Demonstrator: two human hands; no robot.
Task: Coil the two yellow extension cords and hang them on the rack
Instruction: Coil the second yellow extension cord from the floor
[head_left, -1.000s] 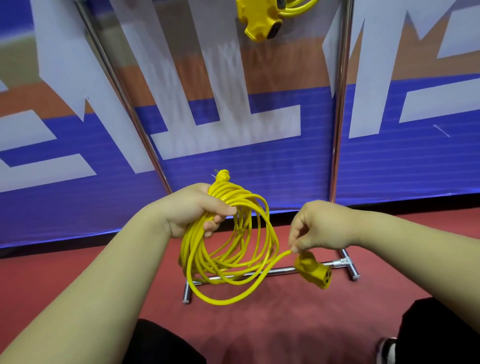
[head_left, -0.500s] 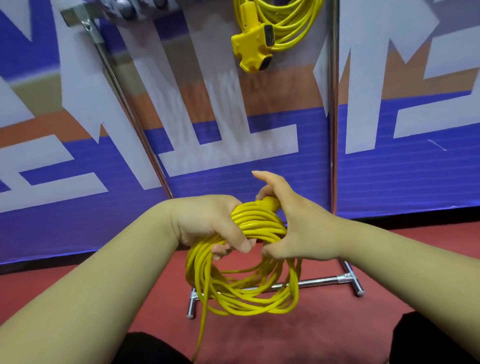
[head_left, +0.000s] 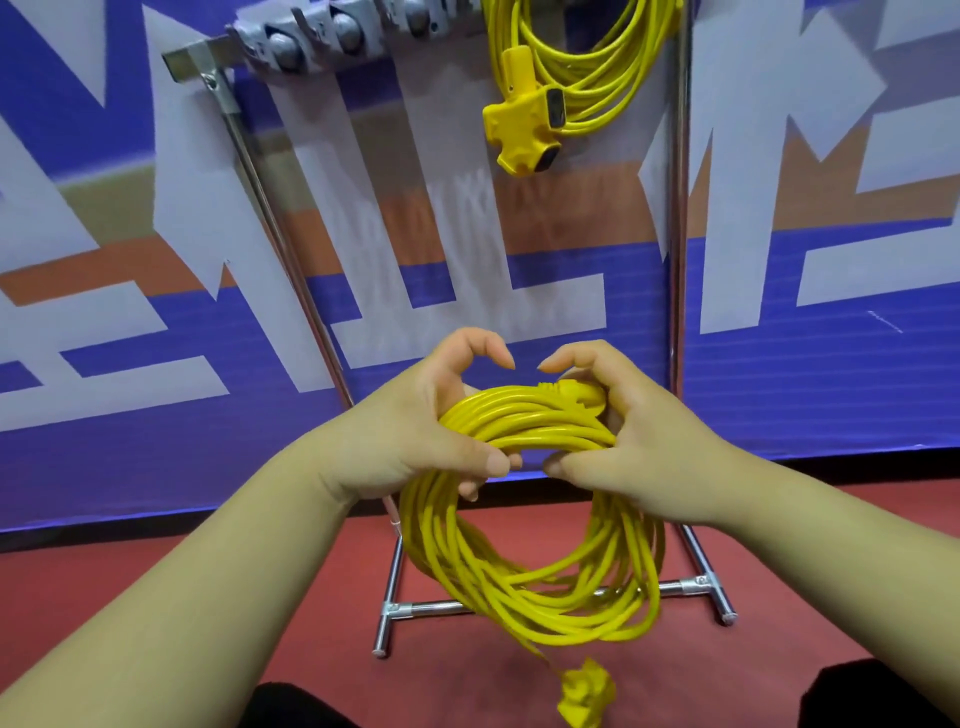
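A coiled yellow extension cord (head_left: 524, 577) hangs in front of me, held at its top by both hands. My left hand (head_left: 415, 431) grips the bundle from the left, thumb under it. My right hand (head_left: 628, 441) grips it from the right, next to the yellow plug (head_left: 571, 392) lying on the bundle. The cord's yellow socket end (head_left: 584, 699) dangles below the loops. A second coiled yellow cord (head_left: 587, 57) hangs from the metal rack's top bar (head_left: 332, 36), its multi-outlet block (head_left: 524, 130) hanging down.
The rack's chrome uprights (head_left: 675, 234) and floor bars (head_left: 426, 608) stand just behind the coil on a red floor (head_left: 156, 571). A blue, white and orange banner wall (head_left: 805, 364) closes off the back. My dark trouser legs show at the bottom edge.
My right hand let go of the socket end and took hold of the top of the coil; the socket end now dangles. The view has tilted up, showing the rack's top bar.
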